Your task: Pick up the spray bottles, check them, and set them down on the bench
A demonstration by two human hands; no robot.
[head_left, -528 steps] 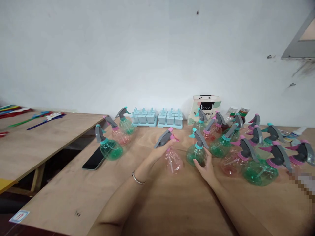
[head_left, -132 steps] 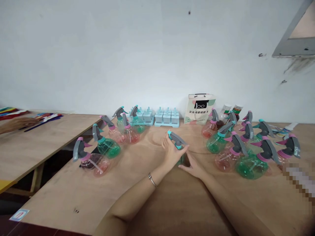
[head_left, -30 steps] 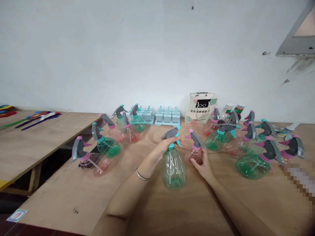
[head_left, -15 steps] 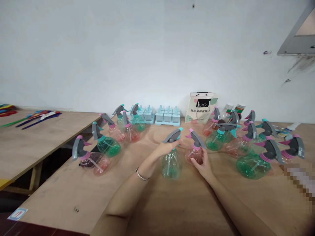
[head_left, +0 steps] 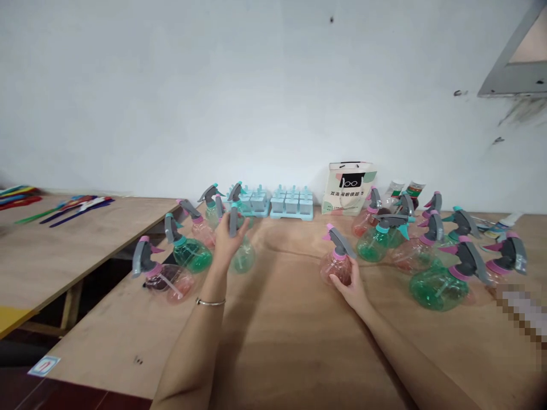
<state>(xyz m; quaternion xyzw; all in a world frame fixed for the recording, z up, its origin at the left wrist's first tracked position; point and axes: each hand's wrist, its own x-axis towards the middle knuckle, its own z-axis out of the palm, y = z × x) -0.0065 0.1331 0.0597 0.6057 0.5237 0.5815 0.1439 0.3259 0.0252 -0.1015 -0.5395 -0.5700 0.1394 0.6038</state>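
Observation:
My left hand (head_left: 228,236) is closed around the neck and grey trigger head of a clear green spray bottle (head_left: 243,257), in front of the left group of bottles. Whether the base of that bottle touches the table cannot be told. Fingers of my right hand (head_left: 352,285) wrap the body of a pink spray bottle (head_left: 335,267) with a grey and pink head, upright at the middle right. Close to my left hand are a green spray bottle (head_left: 192,254) and a dark-and-pink one (head_left: 168,282) with a grey head.
Several more spray bottles, such as a large green one (head_left: 440,287), crowd the right side. Light-blue popsicle moulds (head_left: 292,206) and a paper bag (head_left: 348,191) stand by the wall. A second table (head_left: 51,250) on the left bears coloured strips (head_left: 81,210), across a gap.
My left hand has carried the green spray bottle leftward from the middle to the left group. My right hand stays on the pink spray bottle.

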